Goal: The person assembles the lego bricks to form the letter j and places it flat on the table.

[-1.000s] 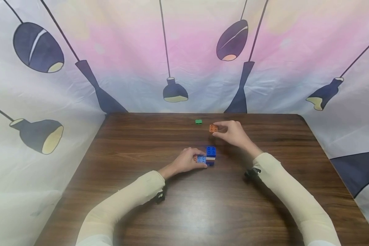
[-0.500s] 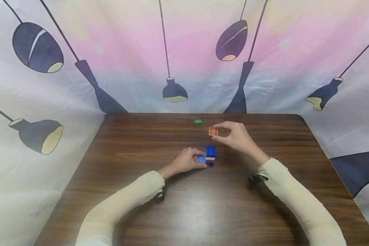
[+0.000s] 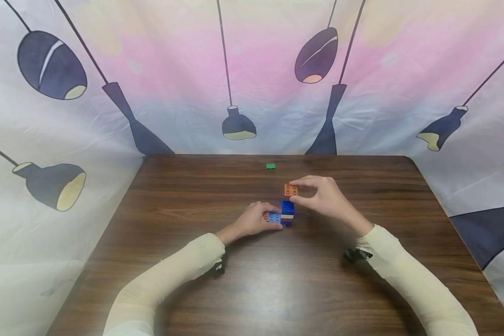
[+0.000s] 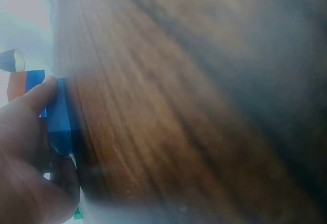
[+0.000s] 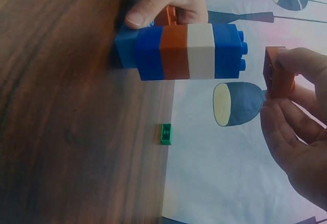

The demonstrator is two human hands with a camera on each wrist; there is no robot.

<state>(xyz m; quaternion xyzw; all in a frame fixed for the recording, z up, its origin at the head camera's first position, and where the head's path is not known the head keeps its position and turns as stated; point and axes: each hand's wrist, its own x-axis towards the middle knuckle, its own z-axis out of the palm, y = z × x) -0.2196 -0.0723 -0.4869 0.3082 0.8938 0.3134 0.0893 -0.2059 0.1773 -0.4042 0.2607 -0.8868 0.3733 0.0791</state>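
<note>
A stack of toy building bricks stands on the table, with blue, orange, white and blue layers and studs on top. My left hand holds the low light blue brick at the stack's left foot. Another orange brick shows partly under those fingers. Between thumb and fingers my right hand pinches a loose orange brick. In the right wrist view that brick is higher than the stack's studs, with a gap between them.
A small green brick lies near the back edge of the brown wooden table. Behind the table hangs a cloth backdrop printed with lamps. In the left wrist view, wood grain fills most of the picture.
My right hand has brought the orange brick from near the table's back toward me, close to the top of the stack. The left hand has stayed in place.
</note>
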